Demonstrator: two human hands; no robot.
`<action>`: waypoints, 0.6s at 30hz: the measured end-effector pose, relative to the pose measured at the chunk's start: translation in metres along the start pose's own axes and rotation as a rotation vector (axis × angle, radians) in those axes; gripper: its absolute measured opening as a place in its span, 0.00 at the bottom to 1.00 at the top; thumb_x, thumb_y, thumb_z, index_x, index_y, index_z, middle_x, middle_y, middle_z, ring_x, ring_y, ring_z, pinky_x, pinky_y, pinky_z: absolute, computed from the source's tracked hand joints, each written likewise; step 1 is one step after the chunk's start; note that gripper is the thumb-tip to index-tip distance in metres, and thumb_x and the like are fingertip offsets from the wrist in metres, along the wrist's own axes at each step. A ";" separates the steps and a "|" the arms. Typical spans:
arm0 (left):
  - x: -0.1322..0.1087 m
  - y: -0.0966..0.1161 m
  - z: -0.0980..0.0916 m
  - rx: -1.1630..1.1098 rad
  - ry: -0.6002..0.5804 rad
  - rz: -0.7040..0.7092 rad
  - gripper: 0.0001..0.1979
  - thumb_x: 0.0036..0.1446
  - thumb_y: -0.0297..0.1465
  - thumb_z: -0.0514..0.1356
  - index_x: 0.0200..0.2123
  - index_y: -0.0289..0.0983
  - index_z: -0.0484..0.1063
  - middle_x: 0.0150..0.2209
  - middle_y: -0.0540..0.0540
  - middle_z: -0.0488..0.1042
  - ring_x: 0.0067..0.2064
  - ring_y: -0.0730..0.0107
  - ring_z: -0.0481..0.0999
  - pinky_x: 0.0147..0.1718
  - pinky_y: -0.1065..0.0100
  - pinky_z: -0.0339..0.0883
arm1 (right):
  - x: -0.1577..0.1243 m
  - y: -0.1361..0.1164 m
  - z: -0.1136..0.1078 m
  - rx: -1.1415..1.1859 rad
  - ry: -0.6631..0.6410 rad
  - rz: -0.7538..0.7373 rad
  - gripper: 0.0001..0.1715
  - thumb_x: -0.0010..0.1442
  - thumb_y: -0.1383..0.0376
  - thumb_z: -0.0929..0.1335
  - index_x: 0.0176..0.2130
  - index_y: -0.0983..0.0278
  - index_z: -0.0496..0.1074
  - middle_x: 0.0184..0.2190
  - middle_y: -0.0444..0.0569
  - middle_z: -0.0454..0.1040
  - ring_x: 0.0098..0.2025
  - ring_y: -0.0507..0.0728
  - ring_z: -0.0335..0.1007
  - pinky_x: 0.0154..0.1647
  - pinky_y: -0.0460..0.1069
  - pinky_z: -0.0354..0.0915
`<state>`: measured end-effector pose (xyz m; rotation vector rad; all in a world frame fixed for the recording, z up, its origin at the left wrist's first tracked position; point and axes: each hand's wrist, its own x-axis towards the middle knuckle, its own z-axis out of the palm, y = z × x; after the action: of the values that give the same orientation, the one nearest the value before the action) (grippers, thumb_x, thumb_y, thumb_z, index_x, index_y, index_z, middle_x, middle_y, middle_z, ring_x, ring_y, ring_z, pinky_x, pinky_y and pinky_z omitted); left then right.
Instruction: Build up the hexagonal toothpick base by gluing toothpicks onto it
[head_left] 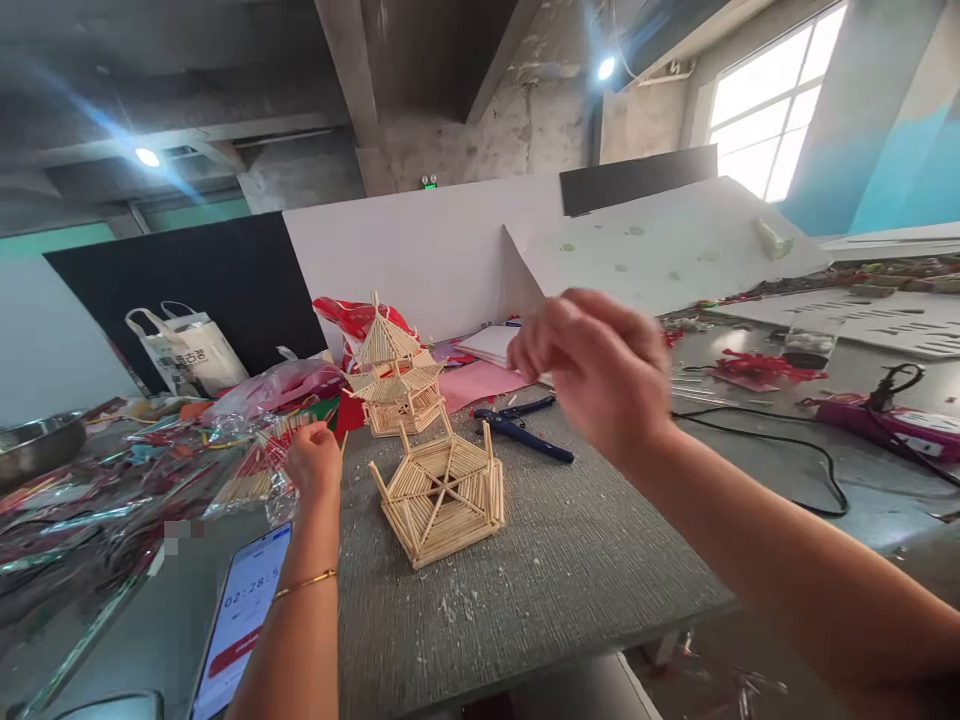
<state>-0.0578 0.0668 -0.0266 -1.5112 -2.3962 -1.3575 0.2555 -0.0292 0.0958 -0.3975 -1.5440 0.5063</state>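
Note:
A hexagonal stick base [444, 490] with upright posts at its corners stands on the grey board. Behind it is a tiered stick pagoda [397, 375]. My left hand [313, 458], fingers closed, is left of the base beside a bundle of thin sticks [259, 462]; what it pinches is too small to make out. Raised in the air right of the pagoda, my right hand [596, 365] is blurred with its fingers curled, and whether it holds anything is hidden. Blue-handled pliers [529, 435] lie on the board behind the base.
A phone [244, 620] showing a timer lies at the lower left. Plastic wrappings and a metal bowl [41, 450] are at the far left. A purple tool [889, 425], its black cable and red scraps [765, 368] lie at the right. White panels [420, 240] stand behind.

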 end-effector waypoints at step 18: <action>0.032 0.027 0.022 0.446 -0.420 -0.237 0.17 0.57 0.35 0.56 0.49 0.36 0.64 0.48 0.43 0.68 0.44 0.64 0.71 0.41 0.57 0.68 | -0.025 0.165 -0.033 -0.707 -0.107 0.289 0.21 0.55 0.57 0.59 0.16 0.64 0.56 0.13 0.41 0.57 0.20 0.48 0.51 0.24 0.45 0.46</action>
<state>-0.0464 0.1091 -0.0093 -1.5330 -2.9359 -0.4795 0.2794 0.0976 -0.0154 -1.1629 -1.7528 0.1837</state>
